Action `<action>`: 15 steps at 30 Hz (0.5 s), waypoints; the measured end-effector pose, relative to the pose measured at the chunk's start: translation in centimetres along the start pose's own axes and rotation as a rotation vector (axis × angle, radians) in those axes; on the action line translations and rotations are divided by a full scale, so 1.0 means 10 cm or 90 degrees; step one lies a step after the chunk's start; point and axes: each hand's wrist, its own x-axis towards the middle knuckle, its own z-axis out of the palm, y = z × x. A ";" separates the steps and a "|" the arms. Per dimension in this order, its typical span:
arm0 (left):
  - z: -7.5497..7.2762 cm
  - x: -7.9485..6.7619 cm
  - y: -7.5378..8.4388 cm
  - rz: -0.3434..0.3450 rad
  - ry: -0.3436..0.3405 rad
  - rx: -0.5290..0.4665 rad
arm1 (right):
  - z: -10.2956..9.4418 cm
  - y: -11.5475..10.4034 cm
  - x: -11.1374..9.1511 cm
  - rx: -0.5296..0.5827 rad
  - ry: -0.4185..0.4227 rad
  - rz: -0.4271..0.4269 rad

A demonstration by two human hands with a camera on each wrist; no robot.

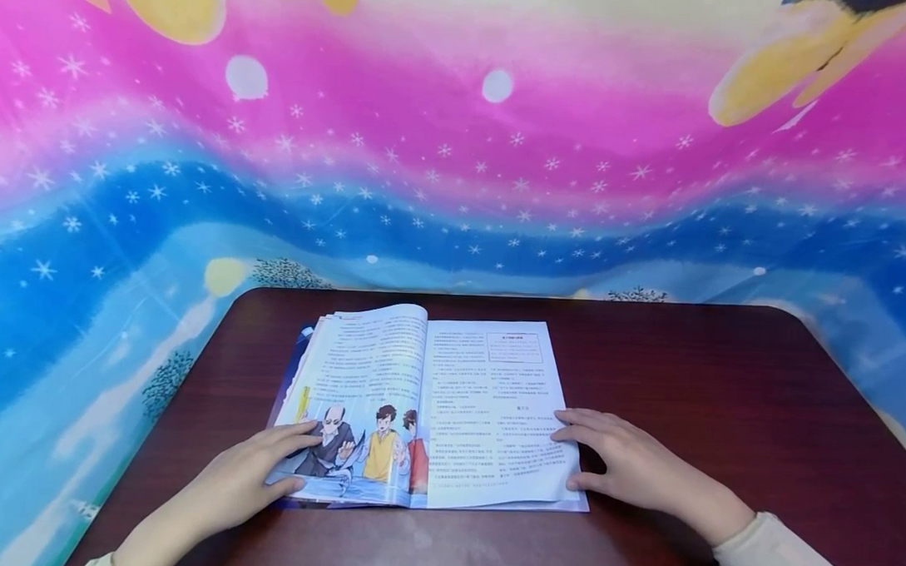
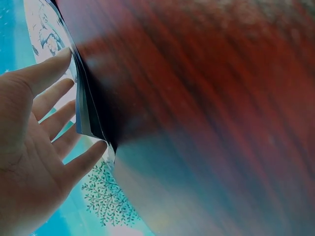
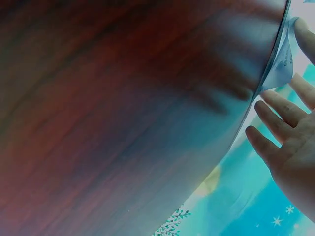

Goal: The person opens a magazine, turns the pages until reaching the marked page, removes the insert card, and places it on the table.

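A magazine [image 1: 485, 451] lies spread on the table, with printed text on both pages. The left page bulges near the spine and carries a coloured drawing [image 1: 379, 455] of several figures at its bottom. My left hand [image 1: 240, 475] rests on the lower left edge of the magazine, fingers extended over the drawing. At the opposite edge, my right hand [image 1: 634, 464] touches the lower right page with its fingertips and thumb spread apart. In the right wrist view, a page corner [image 3: 280, 71] curls up beside the right hand's fingers. The left wrist view shows several page edges [image 2: 91, 115] fanned apart.
The dark reddish-brown table [image 1: 719, 384] has rounded far corners. Behind and beside it hangs a pink and blue cloth [image 1: 426, 190] printed with snowflakes. A light sleeve [image 1: 780, 557] covers the right forearm.
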 end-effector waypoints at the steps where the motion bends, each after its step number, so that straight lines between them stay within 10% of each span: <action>1: 0.00 0.00 0.00 -0.001 -0.001 0.000 | -0.01 0.00 0.01 0.001 0.000 -0.001; 15: -0.01 0.03 0.01 -0.033 -0.006 -0.006 | -0.07 -0.04 0.14 0.023 0.050 -0.012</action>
